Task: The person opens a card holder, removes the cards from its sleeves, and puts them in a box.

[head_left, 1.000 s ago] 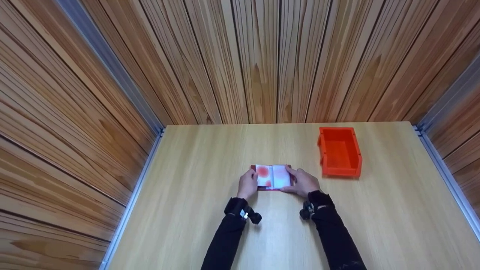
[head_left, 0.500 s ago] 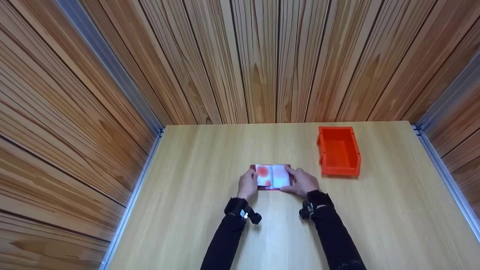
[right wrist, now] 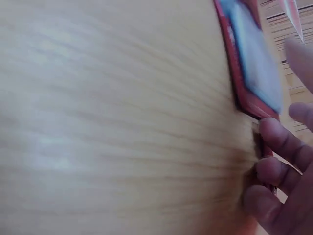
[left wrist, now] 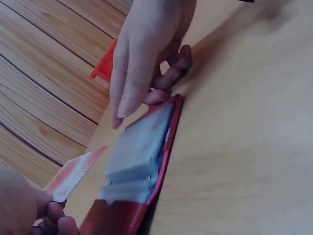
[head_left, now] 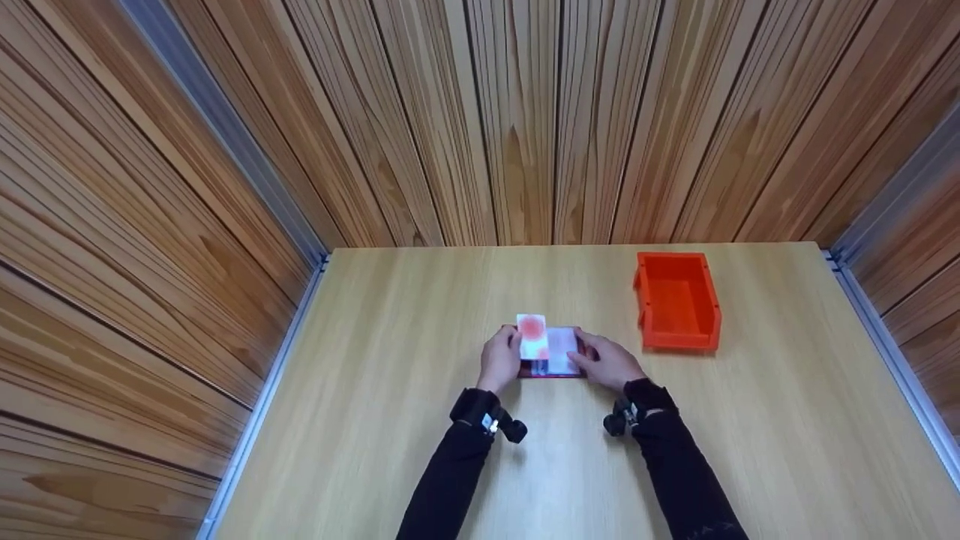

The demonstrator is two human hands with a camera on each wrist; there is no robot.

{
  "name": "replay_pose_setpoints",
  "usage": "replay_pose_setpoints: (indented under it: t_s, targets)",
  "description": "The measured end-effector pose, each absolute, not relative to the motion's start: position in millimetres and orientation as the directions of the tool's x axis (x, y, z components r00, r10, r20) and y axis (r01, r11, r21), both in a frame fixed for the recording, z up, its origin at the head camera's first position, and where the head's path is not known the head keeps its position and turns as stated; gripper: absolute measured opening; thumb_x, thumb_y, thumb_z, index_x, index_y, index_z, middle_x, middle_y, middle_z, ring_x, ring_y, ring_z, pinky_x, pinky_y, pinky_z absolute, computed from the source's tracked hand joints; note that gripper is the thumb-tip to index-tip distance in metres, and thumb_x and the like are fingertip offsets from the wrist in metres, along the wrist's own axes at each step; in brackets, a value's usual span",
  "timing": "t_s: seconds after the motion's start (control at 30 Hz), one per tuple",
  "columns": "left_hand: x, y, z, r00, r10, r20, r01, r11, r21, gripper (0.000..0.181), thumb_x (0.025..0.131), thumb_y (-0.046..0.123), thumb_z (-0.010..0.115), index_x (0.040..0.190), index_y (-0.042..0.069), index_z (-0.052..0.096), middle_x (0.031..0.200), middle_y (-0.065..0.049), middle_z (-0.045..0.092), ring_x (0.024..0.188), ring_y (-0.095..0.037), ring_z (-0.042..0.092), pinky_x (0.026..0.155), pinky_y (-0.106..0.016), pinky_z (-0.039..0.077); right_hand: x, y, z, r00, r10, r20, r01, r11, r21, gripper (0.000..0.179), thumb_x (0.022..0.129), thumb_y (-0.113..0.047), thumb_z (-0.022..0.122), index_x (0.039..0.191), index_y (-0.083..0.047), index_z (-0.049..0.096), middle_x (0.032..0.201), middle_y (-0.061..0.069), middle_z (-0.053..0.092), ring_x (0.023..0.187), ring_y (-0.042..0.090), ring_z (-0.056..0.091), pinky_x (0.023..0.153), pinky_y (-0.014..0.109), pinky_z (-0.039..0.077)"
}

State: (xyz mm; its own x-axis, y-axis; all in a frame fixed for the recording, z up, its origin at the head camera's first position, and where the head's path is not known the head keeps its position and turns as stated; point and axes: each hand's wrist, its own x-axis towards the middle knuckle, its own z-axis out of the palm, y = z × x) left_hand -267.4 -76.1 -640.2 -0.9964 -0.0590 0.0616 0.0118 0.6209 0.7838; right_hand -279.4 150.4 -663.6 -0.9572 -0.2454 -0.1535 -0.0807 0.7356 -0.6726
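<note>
In the head view, an opened red card holder with clear plastic sleeves lies on the table between the two hands. My left hand pinches a white card with a red-orange print by its left side. The card is raised over the left half of the holder, and a dark sleeve shows below it. My right hand holds the holder at its right edge. In the right wrist view, curled fingertips sit against the red edge, while other fingers stand apart above the sleeves.
A red-orange plastic bin stands at the back right of the wooden table. Wood-panelled walls enclose the table at the back and both sides. Each wrist wears a black strap with a small camera.
My left hand has lifted the printed card up and away from the holder's left sleeve, slightly to the right. The right hand's thumb has shifted up over the page; the bin is unchanged.
</note>
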Motion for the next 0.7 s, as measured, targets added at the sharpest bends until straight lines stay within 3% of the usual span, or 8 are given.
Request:
replay_pose_setpoints:
  t_s: [0.1,0.17,0.27,0.37,0.5,0.7]
  targets:
    - [-266,-71,-634,-0.993,-0.053,0.108,0.053,0.611,0.790,0.018,0.105,0.011,0.055,0.091,0.004,0.063,0.086,-0.010,0.067,0.082,-0.023,0.062,0.077,-0.037,0.052,-279,147,-660,-0.964,-0.234,-0.123,-0.073,0.683,-0.726,0.050,0.106,-0.034,0.059,0.147,-0.005,0.057,0.126,0.023,0.067,0.122,0.041,0.060,0.108,0.053,0.046]
    - [-265,-66,-630,-0.992,-0.045,0.118,0.068,0.600,0.797,0.018,0.105,0.011,0.055,0.092,0.003,0.064,0.085,-0.010,0.067,0.080,-0.022,0.062,0.075,-0.036,0.052,-279,144,-656,-0.970,-0.228,-0.088,-0.086,0.656,-0.750,0.043,0.108,-0.031,0.054,0.138,-0.001,0.063,0.131,0.023,0.067,0.127,0.042,0.060,0.112,0.057,0.043]
    - [-266,-60,-625,-0.995,-0.048,0.088,0.044,0.575,0.817,0.018,0.106,0.012,0.055,0.093,0.004,0.066,0.083,-0.006,0.066,0.079,-0.018,0.061,0.075,-0.033,0.051,-280,139,-649,-0.978,-0.197,-0.072,-0.061,0.598,-0.799,0.036,0.110,-0.028,0.050,0.123,0.001,0.068,0.106,0.019,0.072,0.103,0.035,0.065,0.098,0.048,0.051]
    - [-268,-55,-618,-0.997,-0.050,0.052,0.016,0.546,0.838,0.019,0.106,0.014,0.055,0.094,0.005,0.066,0.080,-0.001,0.061,0.075,-0.013,0.056,0.071,-0.029,0.047,-282,136,-640,-0.984,-0.167,-0.056,-0.046,0.549,-0.835,0.033,0.111,-0.026,0.047,0.112,-0.002,0.070,0.086,0.014,0.066,0.082,0.023,0.058,0.080,0.036,0.046]
    - [-272,-51,-610,-0.997,-0.050,0.059,0.024,0.529,0.848,0.019,0.107,0.015,0.055,0.094,0.006,0.066,0.078,0.002,0.058,0.072,-0.010,0.053,0.068,-0.025,0.044,-283,135,-631,-0.989,-0.141,-0.053,-0.024,0.494,-0.869,0.034,0.111,-0.026,0.047,0.105,-0.002,0.070,0.084,0.020,0.065,0.076,0.019,0.055,0.074,0.030,0.043]
    - [-272,-45,-603,-0.995,-0.043,0.086,0.051,0.527,0.849,0.018,0.106,0.014,0.056,0.096,0.006,0.068,0.079,0.000,0.062,0.073,-0.010,0.055,0.069,-0.026,0.047,-280,138,-628,-0.989,-0.119,-0.088,0.027,0.439,-0.898,0.041,0.113,-0.031,0.041,0.105,-0.001,0.068,0.087,0.026,0.064,0.080,0.032,0.061,0.071,0.026,0.047]
